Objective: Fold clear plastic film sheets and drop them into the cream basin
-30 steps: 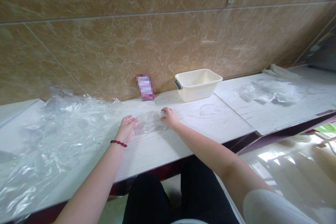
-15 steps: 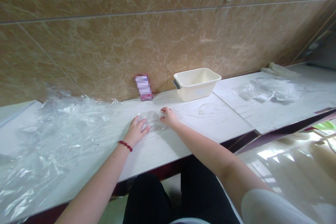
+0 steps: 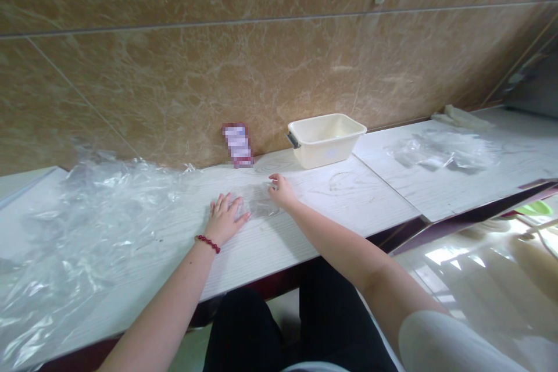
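A small clear plastic bag (image 3: 258,204) lies flat on the white table (image 3: 349,197), between my two hands. My left hand (image 3: 224,220), with a red bead bracelet at the wrist, lies flat with its fingers spread, pressing the bag's left edge. My right hand (image 3: 281,190) pinches the bag's far right corner with its fingertips. Both hands touch the bag and rest on the tabletop.
A big heap of clear plastic bags (image 3: 82,221) covers the table's left part. A cream plastic tub (image 3: 326,139) and a small purple pack (image 3: 238,145) stand by the brown marble wall. More clear bags (image 3: 444,151) lie on the right board. The table's front edge runs just below my arms.
My left hand has moved right and opened from a loose grip into a flat, spread palm on the bag. The bag now lies flatter. My right hand has barely shifted.
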`<action>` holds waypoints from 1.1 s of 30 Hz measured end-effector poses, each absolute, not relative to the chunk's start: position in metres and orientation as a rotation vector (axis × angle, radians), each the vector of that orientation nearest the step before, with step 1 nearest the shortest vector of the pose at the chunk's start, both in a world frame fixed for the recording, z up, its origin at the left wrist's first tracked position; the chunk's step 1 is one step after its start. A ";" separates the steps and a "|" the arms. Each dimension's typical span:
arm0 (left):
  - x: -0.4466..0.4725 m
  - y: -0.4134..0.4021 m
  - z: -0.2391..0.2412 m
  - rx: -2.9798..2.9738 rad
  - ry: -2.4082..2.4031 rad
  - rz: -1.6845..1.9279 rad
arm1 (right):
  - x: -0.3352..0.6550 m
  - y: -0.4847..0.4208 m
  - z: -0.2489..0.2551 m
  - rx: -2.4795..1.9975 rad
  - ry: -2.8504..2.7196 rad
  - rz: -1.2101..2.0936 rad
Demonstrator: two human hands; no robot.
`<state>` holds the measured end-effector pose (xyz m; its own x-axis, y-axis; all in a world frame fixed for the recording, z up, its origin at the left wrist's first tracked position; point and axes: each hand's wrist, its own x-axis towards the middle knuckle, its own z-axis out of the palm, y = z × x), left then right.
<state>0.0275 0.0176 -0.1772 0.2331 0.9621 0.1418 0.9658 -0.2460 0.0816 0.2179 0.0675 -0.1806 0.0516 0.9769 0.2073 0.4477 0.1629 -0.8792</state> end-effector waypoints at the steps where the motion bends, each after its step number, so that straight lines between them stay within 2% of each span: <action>1: 0.027 0.018 -0.178 -2.443 -1.912 -0.242 | 0.218 0.069 -0.180 -1.408 -1.543 0.771; 4: 0.027 0.018 -0.179 -2.444 -1.901 -0.245 | 0.220 0.071 -0.176 -1.401 -1.558 0.788; 7: 0.027 0.018 -0.180 -2.441 -1.905 -0.252 | 0.227 0.063 -0.164 -1.474 -1.626 0.614; 12: 0.029 0.018 -0.178 -2.431 -1.920 -0.227 | 0.231 0.023 -0.153 -1.251 -2.149 0.371; 18: 0.027 0.018 -0.178 -2.429 -1.977 -0.212 | 0.232 -0.017 -0.165 -1.115 -2.487 0.324; 28: 0.012 0.024 -0.173 -2.484 -1.994 -0.129 | 0.251 -0.016 -0.157 -1.143 -2.526 0.423; 33: 0.007 0.028 -0.168 -2.506 -1.967 0.009 | 0.261 -0.011 -0.158 -1.080 -2.533 0.363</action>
